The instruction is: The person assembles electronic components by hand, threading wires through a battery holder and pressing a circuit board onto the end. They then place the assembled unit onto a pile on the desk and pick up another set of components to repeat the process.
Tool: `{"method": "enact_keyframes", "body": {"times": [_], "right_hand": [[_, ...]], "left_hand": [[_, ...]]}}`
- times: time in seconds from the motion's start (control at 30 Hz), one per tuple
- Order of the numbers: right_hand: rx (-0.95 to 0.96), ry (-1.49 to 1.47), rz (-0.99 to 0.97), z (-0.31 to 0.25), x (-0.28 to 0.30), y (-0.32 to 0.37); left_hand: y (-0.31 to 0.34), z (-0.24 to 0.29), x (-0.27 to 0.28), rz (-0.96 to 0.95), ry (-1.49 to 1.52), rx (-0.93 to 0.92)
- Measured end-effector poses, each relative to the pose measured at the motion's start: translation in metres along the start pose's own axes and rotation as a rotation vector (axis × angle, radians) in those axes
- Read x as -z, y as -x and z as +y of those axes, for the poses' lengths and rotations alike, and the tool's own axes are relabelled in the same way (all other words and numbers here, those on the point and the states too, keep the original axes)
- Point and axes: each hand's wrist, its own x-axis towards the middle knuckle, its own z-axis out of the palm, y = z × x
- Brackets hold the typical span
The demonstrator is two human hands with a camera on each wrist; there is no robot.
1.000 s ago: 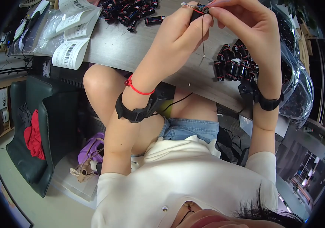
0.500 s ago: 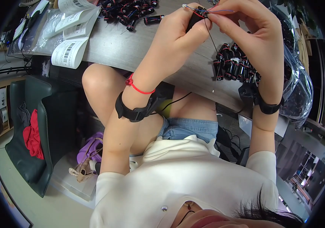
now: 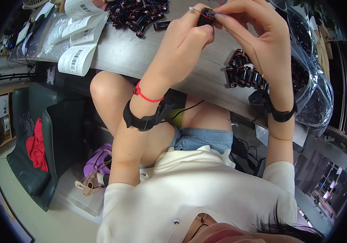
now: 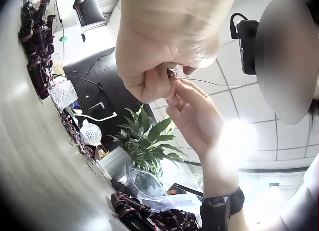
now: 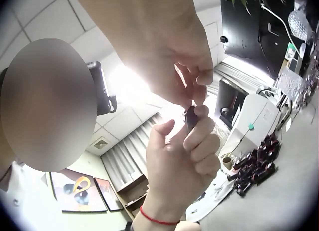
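Note:
The left hand (image 3: 187, 44) grips a small black piece (image 3: 206, 18) with thin red and blue wires at its top. In the right wrist view the left hand's (image 5: 182, 164) fingers curl round that dark piece (image 5: 191, 119). The right hand (image 3: 262, 38) touches the piece's end, thumb and index finger pinching a thin wire (image 3: 221, 14). From the left wrist, both hands meet fingertip to fingertip, the right hand (image 4: 194, 116) beside the left (image 4: 159, 47), and a thin wire (image 4: 209, 82) extends from the fingers.
A pile of black cylinders (image 3: 135, 16) lies at the table's back. More cylinders (image 3: 244, 73) are near the right forearm, beside a clear plastic bag (image 3: 317, 97). Label sheets (image 3: 75, 60) hang over the table's (image 3: 116, 50) left edge. A green chair (image 3: 66, 133) stands at left.
Both hands have shifted slightly left, the right one more. The dark wire that hung below the piece no longer shows in the head view.

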Motion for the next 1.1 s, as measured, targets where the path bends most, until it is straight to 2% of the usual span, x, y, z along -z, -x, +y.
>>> {"method": "enact_keyframes", "body": {"times": [0.1, 0.13, 0.27, 0.37, 0.53, 0.63, 0.67, 0.77, 0.93, 1.07, 1.1], "right_hand": [[-0.035, -0.028, -0.046, 0.002, 0.009, -0.003], [-0.034, -0.028, -0.047, 0.001, 0.011, -0.002], [-0.004, 0.128, -0.099, -0.013, 0.018, -0.002], [-0.039, 0.163, -0.095, -0.016, 0.015, 0.0], [0.011, 0.16, -0.058, 0.0, 0.002, -0.007], [0.82, -0.822, 0.275, 0.071, -0.042, -0.027], [0.82, -0.821, 0.275, 0.059, -0.034, -0.024], [0.101, 0.193, -0.102, -0.003, 0.012, -0.003], [0.119, 0.233, -0.138, -0.008, 0.016, -0.003], [0.063, 0.193, -0.155, -0.009, 0.012, 0.002], [0.172, 0.192, -0.177, 0.0, 0.008, 0.006]], "left_hand": [[-0.004, 0.003, 0.0, -0.044, -0.275, -0.125], [-0.003, 0.003, -0.001, -0.043, -0.275, -0.126], [-0.002, 0.01, -0.01, 0.099, -0.392, -0.131], [-0.002, 0.007, -0.012, 0.12, -0.579, -0.328], [-0.002, 0.001, -0.009, 0.129, -0.609, -0.384], [-0.002, 0.003, -0.007, 0.101, -0.617, -0.384], [-0.002, 0.003, -0.007, 0.1, -0.616, -0.384], [-0.002, 0.005, -0.007, 0.107, -0.637, -0.379], [-0.003, 0.002, -0.008, 0.137, -0.669, -0.373], [-0.006, -0.003, -0.005, 0.173, -0.828, -0.329], [-0.007, -0.005, -0.004, 0.179, -0.858, -0.367]]}}
